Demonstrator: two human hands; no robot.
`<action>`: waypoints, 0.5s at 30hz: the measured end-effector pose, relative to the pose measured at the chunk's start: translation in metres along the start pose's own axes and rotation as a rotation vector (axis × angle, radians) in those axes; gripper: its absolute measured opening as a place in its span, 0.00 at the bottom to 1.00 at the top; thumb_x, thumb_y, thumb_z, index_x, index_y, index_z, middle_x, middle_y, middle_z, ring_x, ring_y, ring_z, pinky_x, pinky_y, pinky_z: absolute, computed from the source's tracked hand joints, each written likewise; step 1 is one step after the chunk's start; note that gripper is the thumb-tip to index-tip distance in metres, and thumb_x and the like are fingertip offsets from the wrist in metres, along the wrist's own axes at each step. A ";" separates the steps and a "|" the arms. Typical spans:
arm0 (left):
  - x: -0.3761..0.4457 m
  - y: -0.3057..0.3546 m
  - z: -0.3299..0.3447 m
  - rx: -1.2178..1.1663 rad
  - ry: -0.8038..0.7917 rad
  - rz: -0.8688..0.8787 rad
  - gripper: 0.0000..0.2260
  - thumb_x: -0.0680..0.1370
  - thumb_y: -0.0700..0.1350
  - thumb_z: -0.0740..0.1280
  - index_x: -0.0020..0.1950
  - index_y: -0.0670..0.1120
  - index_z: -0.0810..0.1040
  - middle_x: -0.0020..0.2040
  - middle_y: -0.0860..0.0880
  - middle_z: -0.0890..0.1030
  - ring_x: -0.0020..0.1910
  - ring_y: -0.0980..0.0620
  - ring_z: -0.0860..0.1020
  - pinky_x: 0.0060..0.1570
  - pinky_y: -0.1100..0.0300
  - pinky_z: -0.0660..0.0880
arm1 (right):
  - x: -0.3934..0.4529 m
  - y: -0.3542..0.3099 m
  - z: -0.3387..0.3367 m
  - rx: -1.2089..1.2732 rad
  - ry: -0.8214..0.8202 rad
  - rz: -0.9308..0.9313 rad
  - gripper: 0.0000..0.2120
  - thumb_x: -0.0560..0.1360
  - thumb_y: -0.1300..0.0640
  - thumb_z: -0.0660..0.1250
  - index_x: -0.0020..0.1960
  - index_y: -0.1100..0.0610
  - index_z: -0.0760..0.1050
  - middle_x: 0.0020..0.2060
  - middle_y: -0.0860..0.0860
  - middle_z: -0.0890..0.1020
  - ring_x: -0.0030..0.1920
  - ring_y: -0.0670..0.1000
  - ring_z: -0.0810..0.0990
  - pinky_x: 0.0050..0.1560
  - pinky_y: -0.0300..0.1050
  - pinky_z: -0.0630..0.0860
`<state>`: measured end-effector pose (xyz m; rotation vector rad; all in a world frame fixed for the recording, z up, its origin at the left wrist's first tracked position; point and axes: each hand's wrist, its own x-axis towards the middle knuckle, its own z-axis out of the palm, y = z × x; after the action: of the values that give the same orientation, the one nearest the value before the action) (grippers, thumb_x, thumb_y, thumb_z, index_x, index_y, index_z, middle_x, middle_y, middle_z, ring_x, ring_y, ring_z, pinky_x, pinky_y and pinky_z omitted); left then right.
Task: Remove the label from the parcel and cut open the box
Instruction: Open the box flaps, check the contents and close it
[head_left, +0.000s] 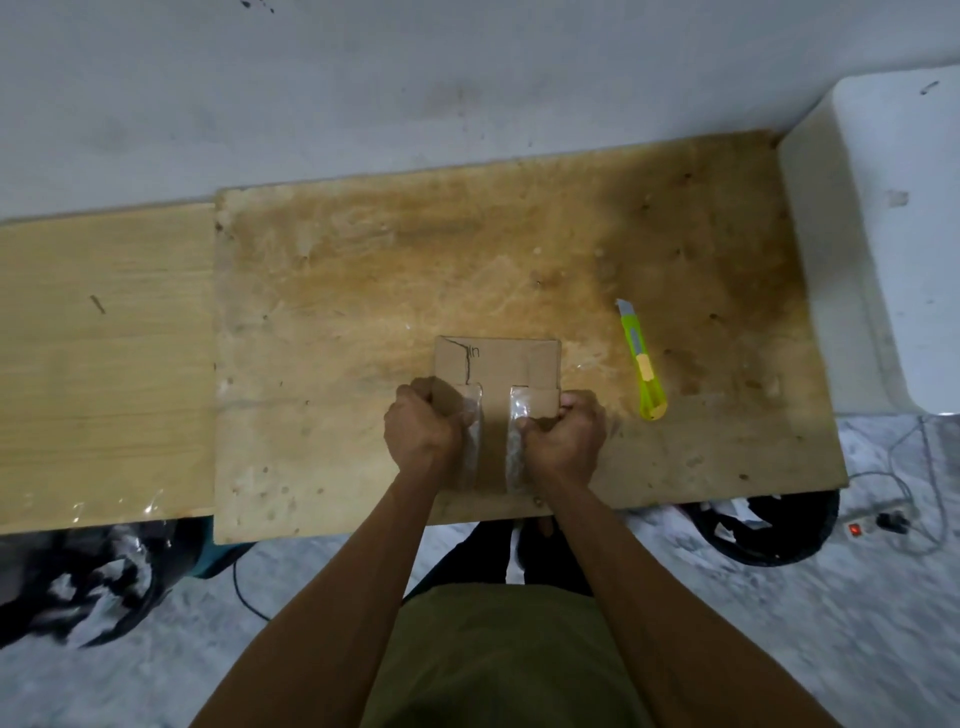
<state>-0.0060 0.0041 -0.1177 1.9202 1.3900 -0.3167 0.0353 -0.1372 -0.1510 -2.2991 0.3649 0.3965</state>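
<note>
A small brown cardboard box (498, 364) lies on the worn wooden table (363, 291), near its front edge. Its two top flaps are parted down the middle, with clear tape along their inner edges. My left hand (423, 428) grips the left flap and my right hand (563, 434) grips the right flap. A black pen mark and some letters show on the far flap. No label is visible on the box. A green and yellow utility knife (644, 364) lies on the table to the right of the box, blade end pointing away.
A lighter wooden board (104, 364) adjoins the table on the left. A white block (883, 234) stands at the right. Black bags with scraps (88, 577) sit on the floor, with a power strip (878, 519) and cables at the right.
</note>
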 end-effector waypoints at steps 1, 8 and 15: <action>-0.001 -0.001 0.000 -0.008 -0.001 0.012 0.26 0.66 0.50 0.81 0.58 0.42 0.76 0.56 0.41 0.81 0.57 0.38 0.78 0.54 0.49 0.77 | -0.001 0.001 0.001 0.011 0.005 0.004 0.23 0.59 0.59 0.79 0.50 0.54 0.72 0.50 0.56 0.76 0.53 0.59 0.75 0.52 0.51 0.75; -0.004 -0.003 0.000 -0.117 -0.010 0.014 0.20 0.65 0.49 0.81 0.52 0.43 0.82 0.51 0.43 0.84 0.52 0.42 0.81 0.53 0.50 0.80 | 0.001 -0.003 -0.010 0.147 -0.077 0.036 0.19 0.60 0.58 0.80 0.48 0.55 0.77 0.44 0.49 0.77 0.47 0.53 0.80 0.50 0.45 0.79; -0.030 0.004 0.001 -0.218 -0.024 0.053 0.12 0.69 0.50 0.79 0.40 0.45 0.79 0.38 0.50 0.82 0.38 0.52 0.78 0.45 0.54 0.79 | 0.004 0.003 -0.040 0.251 -0.231 -0.058 0.18 0.71 0.52 0.74 0.59 0.53 0.74 0.50 0.47 0.82 0.51 0.49 0.82 0.54 0.42 0.78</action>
<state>-0.0143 -0.0191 -0.0994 1.7646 1.2997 -0.1551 0.0446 -0.1688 -0.1283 -1.9904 0.2185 0.5483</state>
